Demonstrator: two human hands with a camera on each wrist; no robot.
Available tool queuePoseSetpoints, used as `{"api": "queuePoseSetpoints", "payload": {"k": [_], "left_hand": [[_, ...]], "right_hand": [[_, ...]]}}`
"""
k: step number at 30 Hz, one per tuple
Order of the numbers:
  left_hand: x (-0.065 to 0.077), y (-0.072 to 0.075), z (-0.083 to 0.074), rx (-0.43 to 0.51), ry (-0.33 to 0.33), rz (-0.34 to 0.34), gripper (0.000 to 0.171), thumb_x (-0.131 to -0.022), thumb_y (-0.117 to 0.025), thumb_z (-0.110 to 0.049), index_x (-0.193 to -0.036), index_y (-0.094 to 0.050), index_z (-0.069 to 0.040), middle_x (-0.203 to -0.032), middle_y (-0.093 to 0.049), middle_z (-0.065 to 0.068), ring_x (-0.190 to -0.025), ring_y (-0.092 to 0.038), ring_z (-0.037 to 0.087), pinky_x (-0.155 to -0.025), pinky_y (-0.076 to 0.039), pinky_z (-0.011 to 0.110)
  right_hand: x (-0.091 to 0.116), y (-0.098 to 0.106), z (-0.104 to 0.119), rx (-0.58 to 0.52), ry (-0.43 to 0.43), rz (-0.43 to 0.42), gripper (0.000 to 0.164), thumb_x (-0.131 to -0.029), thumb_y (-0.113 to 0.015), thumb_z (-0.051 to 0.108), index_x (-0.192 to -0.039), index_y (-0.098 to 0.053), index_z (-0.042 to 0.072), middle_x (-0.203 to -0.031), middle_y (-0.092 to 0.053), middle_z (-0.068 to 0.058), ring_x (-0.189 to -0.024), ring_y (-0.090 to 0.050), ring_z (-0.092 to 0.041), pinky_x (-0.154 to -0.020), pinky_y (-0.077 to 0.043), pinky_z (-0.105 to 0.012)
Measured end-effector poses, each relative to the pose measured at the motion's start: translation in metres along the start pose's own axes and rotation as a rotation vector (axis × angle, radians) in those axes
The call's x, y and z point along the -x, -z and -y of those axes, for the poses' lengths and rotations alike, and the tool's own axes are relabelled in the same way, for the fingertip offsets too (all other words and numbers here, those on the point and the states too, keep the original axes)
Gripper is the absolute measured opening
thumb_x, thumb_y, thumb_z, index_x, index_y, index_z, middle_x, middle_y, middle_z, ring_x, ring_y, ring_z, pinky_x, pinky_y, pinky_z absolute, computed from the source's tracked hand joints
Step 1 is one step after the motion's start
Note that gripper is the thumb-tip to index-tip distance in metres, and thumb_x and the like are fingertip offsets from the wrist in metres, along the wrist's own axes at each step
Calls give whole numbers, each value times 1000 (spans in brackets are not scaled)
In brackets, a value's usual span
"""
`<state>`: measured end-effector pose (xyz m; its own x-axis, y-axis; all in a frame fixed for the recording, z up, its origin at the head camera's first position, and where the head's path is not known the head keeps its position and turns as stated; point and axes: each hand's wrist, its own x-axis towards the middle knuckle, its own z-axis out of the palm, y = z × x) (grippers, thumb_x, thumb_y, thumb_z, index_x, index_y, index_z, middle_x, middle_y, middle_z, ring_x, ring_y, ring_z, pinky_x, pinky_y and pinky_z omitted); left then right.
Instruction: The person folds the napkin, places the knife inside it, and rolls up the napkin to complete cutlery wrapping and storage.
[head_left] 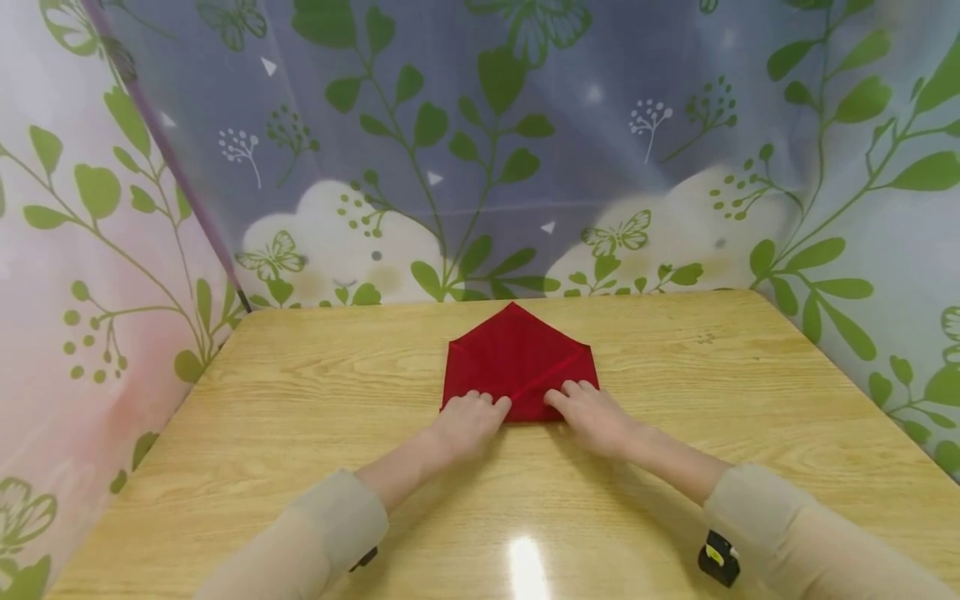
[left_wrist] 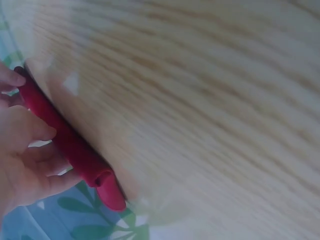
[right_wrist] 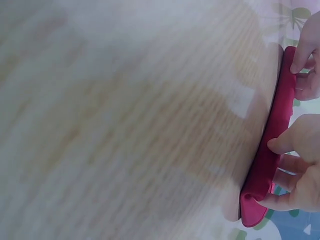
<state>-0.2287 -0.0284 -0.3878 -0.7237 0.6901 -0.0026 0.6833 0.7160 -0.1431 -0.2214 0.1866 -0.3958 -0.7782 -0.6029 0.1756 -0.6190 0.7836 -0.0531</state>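
Observation:
A red cloth (head_left: 513, 358), folded to a house-like outline, lies on the table with its point toward the back wall. My left hand (head_left: 468, 423) grips the left part of its near edge, and the right hand (head_left: 597, 421) grips the right part. In the left wrist view, the near edge of the cloth (left_wrist: 70, 142) is a thick roll with an open end; the left thumb lies against its near side, fingers over the top. The right wrist view shows the right hand (right_wrist: 300, 155) pinching the same roll likewise. The cloth's underside is hidden.
The wood-grain table (head_left: 315, 375) spreads around the cloth on all sides. Behind it hangs a printed curtain (head_left: 420, 167) with leaves and butterflies, and similar fabric stands at both sides. A black device (head_left: 718, 558) is on the right sleeve.

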Motion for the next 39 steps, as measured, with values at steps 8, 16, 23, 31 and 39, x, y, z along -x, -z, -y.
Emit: {"api": "queuePoseSetpoints", "payload": {"k": [8,16,23,31,39], "left_hand": [[-1,2,5,44,-10,-1,17,-88,-59,-9,-103,-51,-11,-87,-60,9,-77,-57,23,-57,-48,31],[-2,3,7,99,30,61,24,-88,-59,-10,-111,-53,-13,-98,-61,9,-87,-58,24,-65,-49,35],[-2,4,7,126,59,45,22,-89,-56,-9,-110,-55,-14,-97,-60,8,-88,-57,24,-65,-49,38],[-5,1,4,74,82,-21,15,-88,-58,-9,-103,-59,-12,-93,-55,9,-86,-52,24,-58,-48,36],[-6,-5,-1,-215,43,-136,10,-85,-63,-15,-94,-64,-13,-92,-48,6,-86,-45,21,-61,-40,32]], "right_hand": [[-2,-2,-4,-11,58,-19,36,-75,-73,1,-106,-55,6,-84,-54,-9,-75,-52,-24,-65,-45,-35],[-1,-1,-5,-2,61,16,39,-76,-72,0,-110,-53,5,-87,-54,-9,-79,-52,-25,-67,-45,-35],[-1,-3,-8,-3,71,13,42,-75,-72,-2,-111,-52,4,-88,-53,-9,-79,-51,-24,-66,-45,-34],[-3,-2,-7,46,29,2,35,-77,-69,-2,-108,-55,8,-89,-53,-8,-86,-49,-27,-68,-42,-40],[-6,0,-7,60,4,50,37,-78,-69,1,-112,-55,8,-93,-56,-9,-85,-50,-28,-66,-44,-42]]}}
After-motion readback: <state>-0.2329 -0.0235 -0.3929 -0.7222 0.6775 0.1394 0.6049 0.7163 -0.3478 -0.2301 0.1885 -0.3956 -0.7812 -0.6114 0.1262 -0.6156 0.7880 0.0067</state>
